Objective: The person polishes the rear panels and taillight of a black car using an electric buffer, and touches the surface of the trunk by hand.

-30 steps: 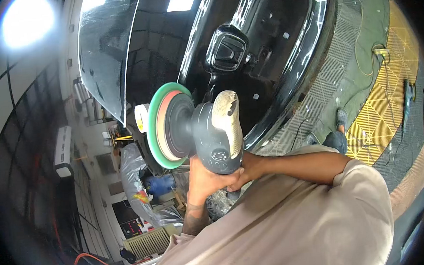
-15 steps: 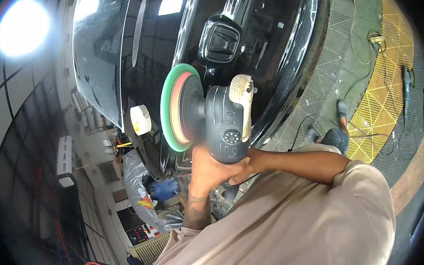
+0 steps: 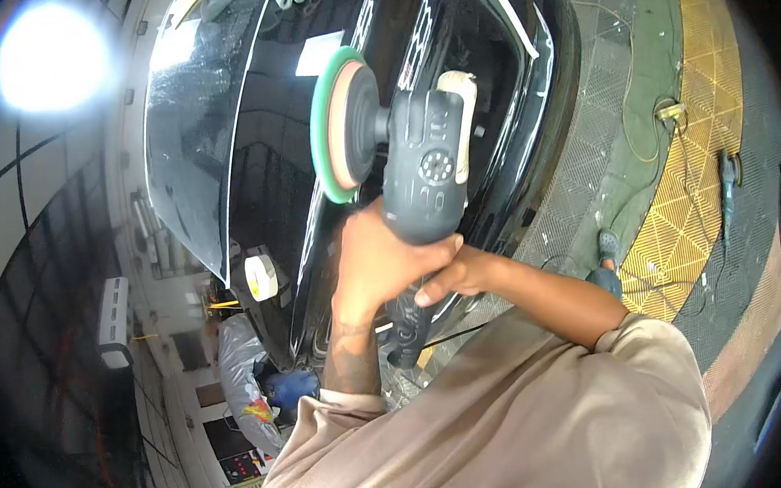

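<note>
Left hand: clamped round the polisher body.
Right hand: gripping its handle underneath.
Pad: against the black car.

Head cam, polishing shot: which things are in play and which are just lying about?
In play:
- polisher, gripped by both hands: left hand, right hand
- green pad, at the black car

Lying about:
- tape roll on the car
- yellow cord on the floor
- tool on the yellow floor grid

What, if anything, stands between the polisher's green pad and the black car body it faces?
Nothing visible does. The green pad faces the black car with no object between; both hands, left hand and right hand, grip the polisher behind it.
</note>
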The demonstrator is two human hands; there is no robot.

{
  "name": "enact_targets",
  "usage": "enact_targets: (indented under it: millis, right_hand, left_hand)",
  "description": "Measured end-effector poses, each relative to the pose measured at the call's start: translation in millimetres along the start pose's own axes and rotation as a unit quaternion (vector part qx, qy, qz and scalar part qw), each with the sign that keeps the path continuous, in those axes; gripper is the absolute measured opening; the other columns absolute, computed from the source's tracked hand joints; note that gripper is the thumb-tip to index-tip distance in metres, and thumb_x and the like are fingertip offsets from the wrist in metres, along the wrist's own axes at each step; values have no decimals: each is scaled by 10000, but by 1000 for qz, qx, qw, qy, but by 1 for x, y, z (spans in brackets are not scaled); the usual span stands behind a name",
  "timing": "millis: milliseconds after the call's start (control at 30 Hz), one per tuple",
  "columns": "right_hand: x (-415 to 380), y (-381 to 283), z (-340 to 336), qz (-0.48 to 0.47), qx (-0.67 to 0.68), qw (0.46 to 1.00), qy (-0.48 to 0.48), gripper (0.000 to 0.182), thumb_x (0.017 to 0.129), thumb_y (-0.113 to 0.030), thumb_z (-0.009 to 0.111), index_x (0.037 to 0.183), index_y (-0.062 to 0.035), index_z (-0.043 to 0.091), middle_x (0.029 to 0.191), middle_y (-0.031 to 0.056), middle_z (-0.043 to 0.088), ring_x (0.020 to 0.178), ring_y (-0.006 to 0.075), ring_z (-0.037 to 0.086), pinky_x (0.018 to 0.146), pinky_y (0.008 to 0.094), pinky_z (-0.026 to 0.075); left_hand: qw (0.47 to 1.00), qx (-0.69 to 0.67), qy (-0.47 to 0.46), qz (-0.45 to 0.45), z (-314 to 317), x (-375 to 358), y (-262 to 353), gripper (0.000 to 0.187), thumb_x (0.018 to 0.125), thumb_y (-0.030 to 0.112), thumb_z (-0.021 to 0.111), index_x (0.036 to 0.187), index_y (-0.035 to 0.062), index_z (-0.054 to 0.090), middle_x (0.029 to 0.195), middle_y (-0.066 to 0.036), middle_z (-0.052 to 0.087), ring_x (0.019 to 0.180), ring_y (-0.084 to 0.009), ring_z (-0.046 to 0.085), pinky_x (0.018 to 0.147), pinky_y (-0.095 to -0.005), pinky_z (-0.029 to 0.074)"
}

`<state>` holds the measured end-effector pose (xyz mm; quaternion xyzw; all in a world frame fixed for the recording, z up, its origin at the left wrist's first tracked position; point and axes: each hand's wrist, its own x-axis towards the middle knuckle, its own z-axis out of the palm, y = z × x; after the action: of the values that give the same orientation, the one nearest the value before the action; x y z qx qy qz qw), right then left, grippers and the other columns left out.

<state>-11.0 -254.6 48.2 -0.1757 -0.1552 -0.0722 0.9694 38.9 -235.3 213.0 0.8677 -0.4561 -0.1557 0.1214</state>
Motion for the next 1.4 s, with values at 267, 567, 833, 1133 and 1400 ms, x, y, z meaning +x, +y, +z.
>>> enact_targets:
  millis: [267,567,833,1133,1400]
  right_hand:
    - [-28,-101,-7,25,-287,956,61,645,604,-68,846,1195,20,602,1119,74,652,1034,171,597,896,330,504]
    - [-74,-108,-7,216,-406,882,-101,855,649,-256,905,1341,27,489,1240,147,619,1154,204,578,996,352,450]
    - [-111,-52,18,159,-516,838,-78,1050,572,-430,926,1392,15,446,1262,178,604,1175,293,585,1021,404,434]
    - [-149,1,46,299,-459,794,-263,932,624,-447,894,1310,52,507,1178,191,652,1128,292,626,984,396,470]
    - [-129,-13,156,302,-594,558,-494,423,843,-364,740,1066,-32,603,1028,141,668,939,348,656,833,404,518]
  left_hand:
    - [974,-189,52,114,26,32,10,528,627,277,853,1023,-18,669,919,-125,711,832,-197,691,767,-355,556]
    - [848,-509,116,87,76,-81,-21,831,618,261,875,1296,34,452,1182,-116,560,1141,-258,558,1001,-411,449]
    - [835,-484,248,79,120,-168,-22,838,635,347,873,1298,32,468,1198,-122,572,1143,-260,557,1021,-417,429]
    - [760,-488,422,-78,173,-283,14,825,641,409,852,1275,19,497,1199,-135,565,1127,-259,555,965,-394,454]
    - [715,-348,494,-351,184,-398,36,640,606,243,866,1130,-38,629,1023,-111,691,926,-201,660,852,-342,523]
